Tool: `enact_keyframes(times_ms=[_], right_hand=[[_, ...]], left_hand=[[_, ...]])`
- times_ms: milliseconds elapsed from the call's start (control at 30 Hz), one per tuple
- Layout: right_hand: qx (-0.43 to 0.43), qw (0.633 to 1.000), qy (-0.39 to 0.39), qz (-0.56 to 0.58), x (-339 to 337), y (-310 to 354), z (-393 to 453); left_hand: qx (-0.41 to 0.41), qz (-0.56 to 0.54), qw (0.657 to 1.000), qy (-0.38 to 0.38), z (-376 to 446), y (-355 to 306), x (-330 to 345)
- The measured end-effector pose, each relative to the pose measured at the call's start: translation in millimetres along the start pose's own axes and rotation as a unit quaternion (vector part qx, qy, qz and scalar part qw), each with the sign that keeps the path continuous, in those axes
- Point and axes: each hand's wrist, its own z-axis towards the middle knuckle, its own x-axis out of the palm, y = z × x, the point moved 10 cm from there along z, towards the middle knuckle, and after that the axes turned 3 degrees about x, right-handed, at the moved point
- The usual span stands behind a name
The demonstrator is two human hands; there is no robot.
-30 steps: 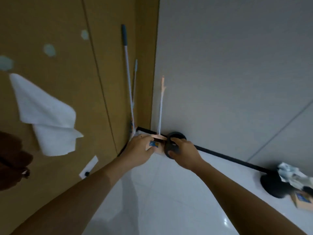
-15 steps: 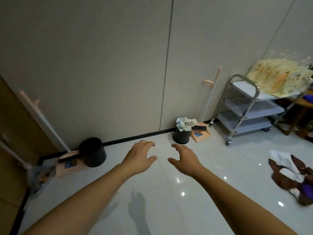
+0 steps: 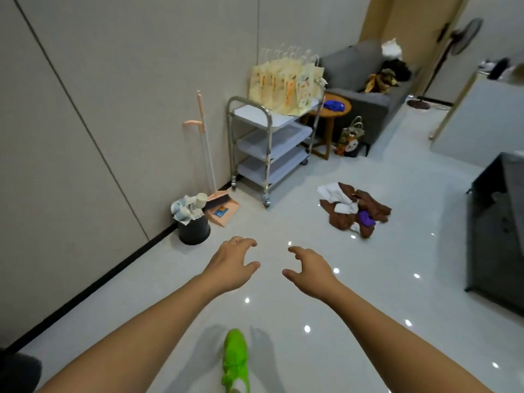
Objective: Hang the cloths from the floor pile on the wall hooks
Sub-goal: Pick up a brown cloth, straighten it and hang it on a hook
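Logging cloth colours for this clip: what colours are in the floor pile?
Mostly brown, with white pieces and one purple one; the cloth pile shows only in the head view.

Both hands out front over the floor (image 3: 283, 321), left hand (image 3: 231, 263) and right hand (image 3: 310, 269) side by side, apart. Cloth pile (image 3: 354, 208) on the floor ahead and right of the hands. Bin (image 3: 194, 229) against the wall (image 3: 127, 95) ahead left, dustpan (image 3: 222, 212) just right of it, broom (image 3: 205, 137) leaning on the wall behind. Cart (image 3: 268, 143) right of the dustpan, bags (image 3: 286, 83) on its top shelf. Round side table (image 3: 329, 109) behind the cart, sofa (image 3: 360, 80) beyond. Shoe (image 3: 235, 358) on the floor between the forearms.
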Motion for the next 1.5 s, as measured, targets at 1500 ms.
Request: enact_keyframes(times_ms=[1500], right_hand=[[0.324,0.924,-0.1,0.179,-316.3,-483.3,364.3]], left_hand=[[0.22,0.098,0.94,0.24,633.9,-388.3,203.3]])
